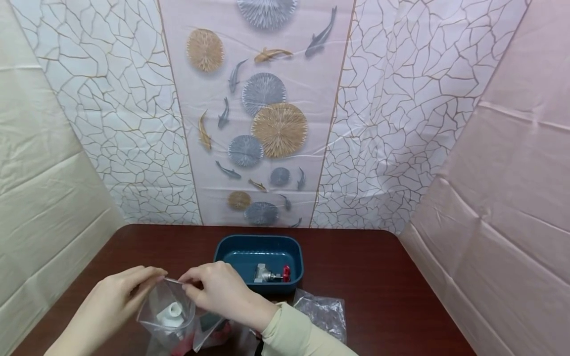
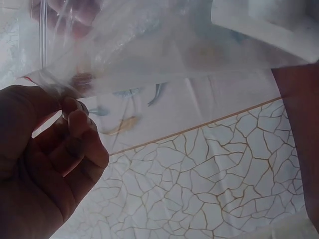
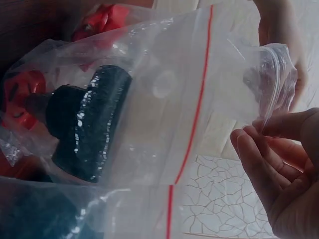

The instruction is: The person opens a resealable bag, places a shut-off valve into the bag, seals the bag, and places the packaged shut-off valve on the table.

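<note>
My left hand [image 1: 118, 291] pinches one top corner of a clear zip bag [image 1: 147, 315], thumb against fingertips. The opposite corner is pinched by my right hand [image 1: 220, 291], so the top edge stretches between both hands. Inside the bag, low down, lies a white plastic fitting [image 1: 171, 315]; its blurred white body fills the upper right corner of the left wrist view. Close beside, the right wrist view has another zip bag with a red seal line [image 3: 204, 84] around a dark green valve body [image 3: 99, 124]. A red handle [image 3: 24, 99] shows at its end.
Behind my hands stands a dark blue tray [image 1: 258, 238] holding a metal valve [image 1: 263, 273] with a red handwheel [image 1: 286, 273]. A crumpled clear bag [image 1: 325, 314] lies right of my right forearm. Patterned cloth [image 1: 378, 123] hangs behind the brown table [image 1: 356, 262].
</note>
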The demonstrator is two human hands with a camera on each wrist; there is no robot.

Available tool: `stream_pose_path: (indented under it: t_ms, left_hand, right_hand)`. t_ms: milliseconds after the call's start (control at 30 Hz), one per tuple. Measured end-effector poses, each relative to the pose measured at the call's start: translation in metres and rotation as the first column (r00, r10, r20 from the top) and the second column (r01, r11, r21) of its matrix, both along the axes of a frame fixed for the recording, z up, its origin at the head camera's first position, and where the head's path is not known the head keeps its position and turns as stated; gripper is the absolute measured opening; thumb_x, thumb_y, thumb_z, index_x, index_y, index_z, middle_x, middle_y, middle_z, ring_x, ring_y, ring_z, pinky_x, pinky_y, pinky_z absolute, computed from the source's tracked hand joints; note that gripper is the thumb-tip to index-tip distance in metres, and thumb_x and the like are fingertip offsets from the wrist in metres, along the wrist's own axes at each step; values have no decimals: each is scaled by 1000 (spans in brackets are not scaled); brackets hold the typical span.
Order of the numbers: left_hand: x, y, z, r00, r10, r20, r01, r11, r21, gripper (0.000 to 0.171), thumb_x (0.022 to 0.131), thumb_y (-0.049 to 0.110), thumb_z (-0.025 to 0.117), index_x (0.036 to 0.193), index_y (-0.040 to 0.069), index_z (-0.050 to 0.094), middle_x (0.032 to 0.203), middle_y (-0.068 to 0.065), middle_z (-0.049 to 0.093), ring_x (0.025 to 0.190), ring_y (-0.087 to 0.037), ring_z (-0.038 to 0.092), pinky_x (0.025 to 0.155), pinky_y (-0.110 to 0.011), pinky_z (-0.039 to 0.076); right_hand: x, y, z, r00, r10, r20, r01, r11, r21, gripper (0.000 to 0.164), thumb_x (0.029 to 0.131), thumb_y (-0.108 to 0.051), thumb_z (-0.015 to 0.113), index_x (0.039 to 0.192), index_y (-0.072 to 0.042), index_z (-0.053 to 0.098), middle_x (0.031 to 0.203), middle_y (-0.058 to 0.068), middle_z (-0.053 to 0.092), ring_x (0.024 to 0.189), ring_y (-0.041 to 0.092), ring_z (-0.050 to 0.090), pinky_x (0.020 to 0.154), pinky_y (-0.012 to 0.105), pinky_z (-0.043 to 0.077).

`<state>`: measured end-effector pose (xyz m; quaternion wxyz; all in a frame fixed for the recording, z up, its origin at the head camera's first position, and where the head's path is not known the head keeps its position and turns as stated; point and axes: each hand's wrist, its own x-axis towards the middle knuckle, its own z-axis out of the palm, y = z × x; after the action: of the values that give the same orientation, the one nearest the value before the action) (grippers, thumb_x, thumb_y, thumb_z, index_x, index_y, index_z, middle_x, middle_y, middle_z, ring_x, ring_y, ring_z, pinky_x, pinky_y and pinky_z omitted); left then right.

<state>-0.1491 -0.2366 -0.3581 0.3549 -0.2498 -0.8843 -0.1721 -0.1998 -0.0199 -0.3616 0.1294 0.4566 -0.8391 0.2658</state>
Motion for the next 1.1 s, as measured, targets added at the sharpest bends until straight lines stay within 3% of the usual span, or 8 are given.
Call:
stream_pose_path:
  t_ms: [233, 300, 433, 500, 633, 833, 967, 1100]
  left_hand:
    - [1, 1, -6, 999, 27, 37, -27, 1000, 1, 30, 73, 8, 76, 96, 26, 68, 93, 19, 63, 81, -5, 62, 70, -19, 44]
    - [3, 1, -8, 996, 41, 82, -41, 999, -2, 31, 75, 16, 77, 102, 27, 67, 86, 20, 60, 74, -3, 58, 62, -22, 44]
    - [10, -4, -15, 987, 50, 151, -46, 998, -35, 47, 71, 25, 80, 114, 25, 61, 81, 22, 51, 68, 3, 49, 55, -23, 42]
    - [13, -10, -21, 987, 20, 161, -13, 999, -48, 53, 67, 19, 82, 115, 20, 60, 80, 21, 48, 66, 5, 45, 54, -21, 40]
    - [14, -22, -30, 988, -25, 151, 34, 998, -56, 53, 61, 5, 82, 108, 17, 62, 80, 22, 48, 66, 6, 43, 54, -18, 36]
    - [15, -33, -35, 991, -72, 116, 73, 997, -4, 44, 56, -4, 79, 89, 22, 67, 82, 21, 57, 69, 4, 51, 59, -10, 37]
    - [14, -32, -36, 991, -43, 126, 40, 999, 24, 39, 59, -1, 81, 85, 25, 68, 82, 21, 59, 71, 2, 56, 62, -9, 38]
    - [16, -32, -39, 985, -13, 174, 4, 999, 50, 31, 65, 6, 81, 85, 26, 68, 81, 23, 59, 71, 2, 56, 63, -9, 38]
  right_hand:
    - [-2, -1, -4, 1000, -3, 29, 3, 1000, 6, 16, 90, -18, 59, 101, -21, 71, 85, -15, 66, 53, -15, 41, 48, 7, 35]
    - [-2, -1, -5, 1000, -7, 26, 7, 1000, 7, 16, 90, -17, 60, 101, -21, 71, 85, -15, 65, 53, -14, 40, 47, 7, 34]
    - [-3, -1, -7, 1000, -18, 8, 18, 1000, 11, 16, 89, -18, 59, 100, -22, 71, 85, -16, 64, 54, -13, 40, 48, 7, 34]
    - [-4, 0, -9, 1000, -16, 8, 16, 1000, 9, 17, 89, -18, 59, 100, -22, 71, 86, -16, 64, 54, -12, 40, 48, 8, 34]
    - [-5, 3, -15, 1000, 5, 20, -5, 1000, -5, 19, 90, -16, 57, 100, -23, 71, 88, -17, 63, 51, -10, 38, 47, 9, 33]
    - [-7, 9, -22, 998, 59, 26, -57, 997, -57, 17, 91, -17, 56, 99, -23, 70, 87, -18, 60, 50, -10, 36, 48, 8, 33]
    - [-8, 11, -24, 997, 72, 15, -70, 995, -70, 16, 93, -20, 56, 99, -23, 70, 89, -17, 60, 54, -12, 38, 50, 8, 33]
    - [-8, 13, -26, 996, 72, 59, -70, 997, -45, 17, 94, -24, 54, 101, -23, 69, 90, -18, 59, 50, -11, 37, 48, 9, 34]
